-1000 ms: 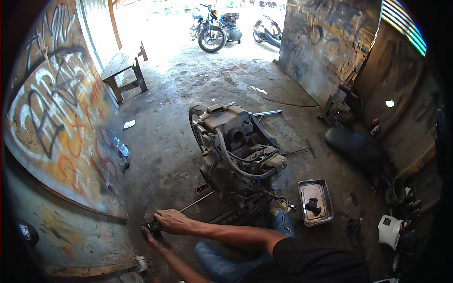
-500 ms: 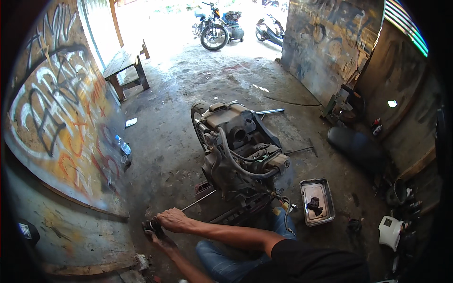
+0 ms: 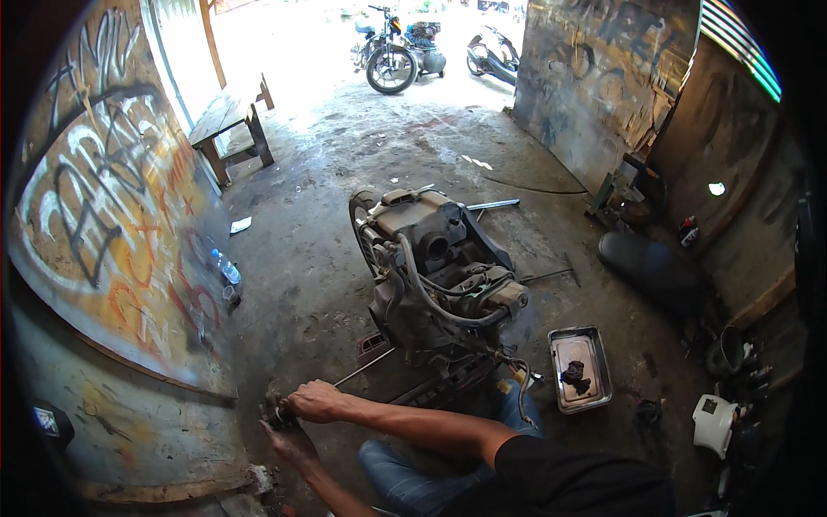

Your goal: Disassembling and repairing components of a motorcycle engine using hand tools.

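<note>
Narrow room at the left, wide room ahead of the grip

The dark floor (image 3: 297, 267) lies all around the grip and stretches far ahead of it, up to the bright opening (image 3: 301, 52); this is the longest open way. To the left of the grip stands a painted wall (image 3: 129, 284). Its lower edge is near, and only a strip of floor lies between. Ahead and to the right of the grip is a partly dismantled machine (image 3: 420, 220), and its near edge limits the room on that side. A leg in blue jeans (image 3: 401, 474) is bent to the right of the grip and a little behind. Farther to the right, well apart, lies a metal tray (image 3: 581, 346) with a dark rag (image 3: 575, 376) inside. A thin metal rod (image 3: 366, 365) points from the machine toward the grip.

The left hand (image 3: 293, 442) is closed around a dark part (image 3: 280, 415) from below. The right hand (image 3: 315, 401) is curled at the right side of this part; its fingertips are hidden, so I cannot tell whether they pinch it.
</note>
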Demonstrator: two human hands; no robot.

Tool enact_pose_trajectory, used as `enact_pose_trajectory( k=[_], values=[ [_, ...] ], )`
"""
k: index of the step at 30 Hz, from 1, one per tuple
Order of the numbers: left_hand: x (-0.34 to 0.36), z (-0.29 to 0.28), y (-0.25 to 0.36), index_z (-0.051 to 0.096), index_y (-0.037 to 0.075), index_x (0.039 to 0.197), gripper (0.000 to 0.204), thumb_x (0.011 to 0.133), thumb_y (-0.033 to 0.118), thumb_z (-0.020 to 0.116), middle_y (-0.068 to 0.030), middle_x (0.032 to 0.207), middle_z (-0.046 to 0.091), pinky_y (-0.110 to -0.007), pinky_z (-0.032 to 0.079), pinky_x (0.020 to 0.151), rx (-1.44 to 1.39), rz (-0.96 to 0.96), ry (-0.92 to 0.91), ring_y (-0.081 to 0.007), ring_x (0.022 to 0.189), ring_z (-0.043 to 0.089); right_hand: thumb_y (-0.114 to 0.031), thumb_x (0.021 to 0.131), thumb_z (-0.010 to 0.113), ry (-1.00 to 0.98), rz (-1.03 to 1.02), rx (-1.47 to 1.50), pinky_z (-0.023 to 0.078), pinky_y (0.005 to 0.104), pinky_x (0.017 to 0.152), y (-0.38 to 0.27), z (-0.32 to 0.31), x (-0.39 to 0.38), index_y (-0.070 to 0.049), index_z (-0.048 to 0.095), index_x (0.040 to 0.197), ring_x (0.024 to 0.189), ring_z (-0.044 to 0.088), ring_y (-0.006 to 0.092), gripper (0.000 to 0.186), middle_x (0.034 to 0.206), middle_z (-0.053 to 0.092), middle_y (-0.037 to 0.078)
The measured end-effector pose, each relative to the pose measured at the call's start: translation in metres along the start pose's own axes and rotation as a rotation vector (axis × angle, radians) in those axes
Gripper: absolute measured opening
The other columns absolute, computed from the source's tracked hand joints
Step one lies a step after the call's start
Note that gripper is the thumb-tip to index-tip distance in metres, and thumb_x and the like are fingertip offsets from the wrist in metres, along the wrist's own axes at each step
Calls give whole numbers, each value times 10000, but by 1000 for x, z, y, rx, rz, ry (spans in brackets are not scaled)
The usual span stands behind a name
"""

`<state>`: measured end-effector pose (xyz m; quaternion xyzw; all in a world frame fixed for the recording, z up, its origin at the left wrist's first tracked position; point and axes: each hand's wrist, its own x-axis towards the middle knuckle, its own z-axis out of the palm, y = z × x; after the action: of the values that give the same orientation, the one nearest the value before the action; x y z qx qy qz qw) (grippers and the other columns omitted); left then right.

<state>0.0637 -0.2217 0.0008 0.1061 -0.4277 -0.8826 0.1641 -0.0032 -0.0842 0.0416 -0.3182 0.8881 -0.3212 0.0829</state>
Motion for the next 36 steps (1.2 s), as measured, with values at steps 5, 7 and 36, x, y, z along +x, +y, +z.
enact_pose_trajectory(
  k=[5,7,36],
  values=[
    [-4,-10,-7,536,29,1312,430,1049,364,478,-103,1226,611,-392,409,1050,-78,90,-47,-229,1159,575,-224,926,570,216,-104,98,508,491,694,-6,0,-13,-2,587,920,818,656,398,223,859,644,195],
    [2,-21,-7,506,7,1338,438,1048,334,488,-122,1243,601,-388,451,1028,47,-28,98,-235,1154,589,-211,914,595,393,-209,164,510,486,707,-3,2,-18,-3,577,939,844,657,391,210,889,638,195],
    [7,5,7,430,14,1421,466,1081,329,385,-140,1362,538,-410,421,1060,-63,39,-37,-253,1229,541,-304,987,514,294,-124,82,490,516,646,-2,-1,-9,-26,550,1011,721,628,437,281,790,642,206]
  ],
)
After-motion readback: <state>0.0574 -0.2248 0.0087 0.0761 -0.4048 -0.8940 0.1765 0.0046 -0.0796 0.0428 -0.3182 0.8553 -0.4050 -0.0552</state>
